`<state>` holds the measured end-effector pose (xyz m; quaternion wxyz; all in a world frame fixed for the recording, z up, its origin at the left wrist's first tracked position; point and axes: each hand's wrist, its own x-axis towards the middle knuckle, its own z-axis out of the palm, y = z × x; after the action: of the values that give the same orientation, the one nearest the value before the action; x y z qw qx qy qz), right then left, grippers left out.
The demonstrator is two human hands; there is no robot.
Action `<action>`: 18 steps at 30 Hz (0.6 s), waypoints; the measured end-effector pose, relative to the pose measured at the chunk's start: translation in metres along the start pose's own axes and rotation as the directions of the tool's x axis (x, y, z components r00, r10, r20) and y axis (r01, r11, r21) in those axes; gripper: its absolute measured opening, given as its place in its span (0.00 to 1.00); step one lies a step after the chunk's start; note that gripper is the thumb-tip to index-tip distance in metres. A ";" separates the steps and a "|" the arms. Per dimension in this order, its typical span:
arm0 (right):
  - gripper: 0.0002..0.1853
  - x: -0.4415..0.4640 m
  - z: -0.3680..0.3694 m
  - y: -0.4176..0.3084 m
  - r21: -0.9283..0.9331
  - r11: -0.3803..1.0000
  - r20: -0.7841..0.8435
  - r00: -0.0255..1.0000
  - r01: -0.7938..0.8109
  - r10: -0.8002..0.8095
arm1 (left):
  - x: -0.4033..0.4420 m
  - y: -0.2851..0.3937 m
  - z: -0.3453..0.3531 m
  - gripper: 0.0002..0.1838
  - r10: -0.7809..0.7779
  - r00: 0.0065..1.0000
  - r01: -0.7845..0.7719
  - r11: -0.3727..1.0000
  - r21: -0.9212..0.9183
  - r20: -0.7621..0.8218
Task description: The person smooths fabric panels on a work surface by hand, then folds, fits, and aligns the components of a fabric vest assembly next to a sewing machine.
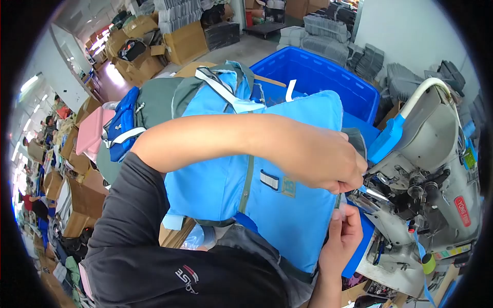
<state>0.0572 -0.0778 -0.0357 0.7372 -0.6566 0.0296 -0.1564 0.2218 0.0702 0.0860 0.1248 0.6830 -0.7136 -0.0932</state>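
A light blue fabric bag piece (287, 226) with dark grey edging is spread in front of me. It carries a white webbing loop (269, 179). My left arm crosses over it, and my left hand (341, 167) is closed at its right edge, fingertips pressed together on the cloth edge. Just beyond those fingertips a small blue and silver piece (375, 193) sticks out beside the sewing machine (436, 195); I cannot tell whether it is held. Lower down, my right hand (341, 233) pinches the same edge between thumb and fingers.
A large blue plastic bin (328, 72) stands behind the work. Grey-green bag parts (159, 100) and a darker blue pouch (123, 126) lie to the left. Blue tape (420, 244) hangs beside the machine at right. Cardboard boxes (185, 43) and stacked grey pieces (323, 38) are farther back.
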 end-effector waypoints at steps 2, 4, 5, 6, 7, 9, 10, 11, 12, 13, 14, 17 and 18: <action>0.05 -0.002 0.000 -0.002 -0.007 1.000 0.023 1.000 0.012 -0.012 | -0.004 0.000 0.003 0.07 -0.015 1.000 0.015 0.999 0.038 -0.005; 0.07 -0.003 -0.001 -0.002 -0.028 0.999 0.050 0.998 0.040 -0.039 | -0.007 0.002 0.005 0.07 -0.015 1.000 0.016 0.996 0.087 -0.020; 0.07 -0.004 -0.001 -0.001 -0.032 0.999 0.053 0.998 0.040 -0.038 | -0.008 0.004 0.006 0.07 -0.008 1.000 0.012 0.993 0.116 -0.029; 0.07 -0.005 -0.002 0.000 -0.038 0.999 0.056 0.998 0.036 -0.034 | -0.009 0.005 0.009 0.07 -0.001 0.999 0.007 0.990 0.141 -0.040; 0.08 -0.005 -0.003 0.001 -0.045 0.998 0.060 0.998 0.037 -0.034 | -0.011 0.006 0.012 0.06 0.008 0.998 0.002 0.987 0.163 -0.062; 0.08 -0.006 -0.003 0.003 -0.070 0.996 0.059 0.997 0.052 -0.048 | -0.015 0.005 0.016 0.06 0.029 0.994 -0.006 0.978 0.210 -0.105; 0.08 -0.007 -0.002 0.004 -0.083 0.995 0.059 0.997 0.058 -0.054 | -0.016 0.006 0.016 0.06 0.028 0.995 -0.005 0.975 0.223 -0.098; 0.07 -0.007 -0.002 0.004 -0.069 0.996 0.064 0.997 0.054 -0.050 | -0.017 0.008 0.016 0.06 0.027 0.996 -0.005 0.971 0.238 -0.090; 0.07 -0.007 -0.001 0.001 -0.055 0.997 0.070 0.996 0.051 -0.047 | -0.018 0.008 0.015 0.07 0.026 0.996 -0.004 0.967 0.253 -0.084; 0.07 -0.006 0.001 0.000 -0.041 0.998 0.077 0.996 0.049 -0.045 | -0.019 0.008 0.015 0.07 0.038 0.994 -0.008 0.960 0.279 -0.102; 0.07 -0.005 0.005 0.000 -0.084 0.993 0.077 0.994 0.088 -0.082 | -0.020 0.007 0.017 0.07 0.047 0.992 -0.009 0.953 0.303 -0.120; 0.08 -0.002 0.010 -0.001 -0.186 0.975 0.074 0.991 0.119 -0.107 | -0.023 0.007 0.018 0.08 0.048 0.989 0.004 0.935 0.356 -0.137; 0.08 -0.001 0.006 -0.002 -0.201 0.977 0.065 0.996 0.075 -0.063 | -0.024 0.007 0.018 0.08 0.046 0.990 0.008 0.929 0.369 -0.137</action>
<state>0.0574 -0.0721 -0.0335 0.6610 -0.7334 0.0010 -0.1591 0.2107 0.0935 0.0692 0.0460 0.6923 -0.7141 0.0930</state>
